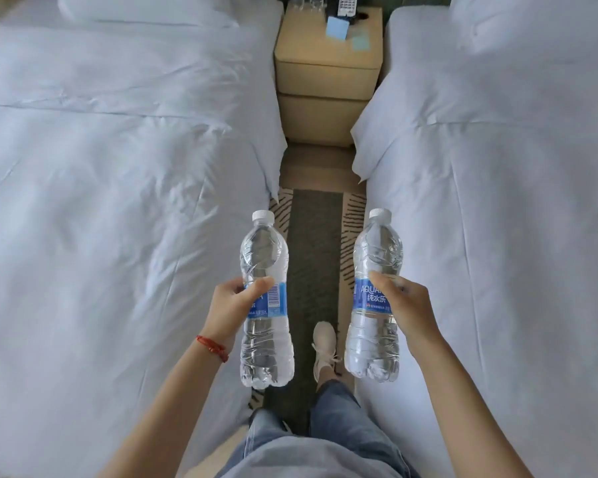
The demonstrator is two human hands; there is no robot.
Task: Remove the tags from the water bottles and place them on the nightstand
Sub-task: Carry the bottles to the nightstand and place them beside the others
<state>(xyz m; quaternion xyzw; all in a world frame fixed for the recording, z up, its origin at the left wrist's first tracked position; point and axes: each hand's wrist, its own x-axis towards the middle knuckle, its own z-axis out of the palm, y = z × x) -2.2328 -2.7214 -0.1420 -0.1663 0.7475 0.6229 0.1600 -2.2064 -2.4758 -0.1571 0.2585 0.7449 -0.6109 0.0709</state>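
The person stands in the aisle between 2 beds, holding 1 water bottle in each of the 2 hands; the left hand (233,305) is wrapped around the blue label of the left bottle (266,301), fingers curled over the front and the thumb behind; the right hand (403,307) grips the right bottle (375,298) at its blue label in the same manner, thumb lying across the label's upper edge. Both bottles are upright, clear, full of water, with white caps on; they are held side by side and well apart, above the floor runner (313,257), touching neither bed. No tag can be made out on either bottle's neck.

A red cord bracelet (213,347) circles the left wrist; below the bottles a pale shoe (324,346) rests on the runner, and blue jeans (342,419) fill the lower middle of the view.

The nightstand (327,74), tan and padded, stands at the far end of the aisle, between the heads of the beds; on its top, toward the right rear corner, lie 2 pale blue cards (337,28), 1 beside the other; at its rear edge are some clear bottles (306,2) on the left and a dark object, partly cut off by the frame, which I cannot identify. The left bed (118,167) and the right bed (497,167) are both covered in white duvets; a white pillow (145,6) lies at the head of the left bed.
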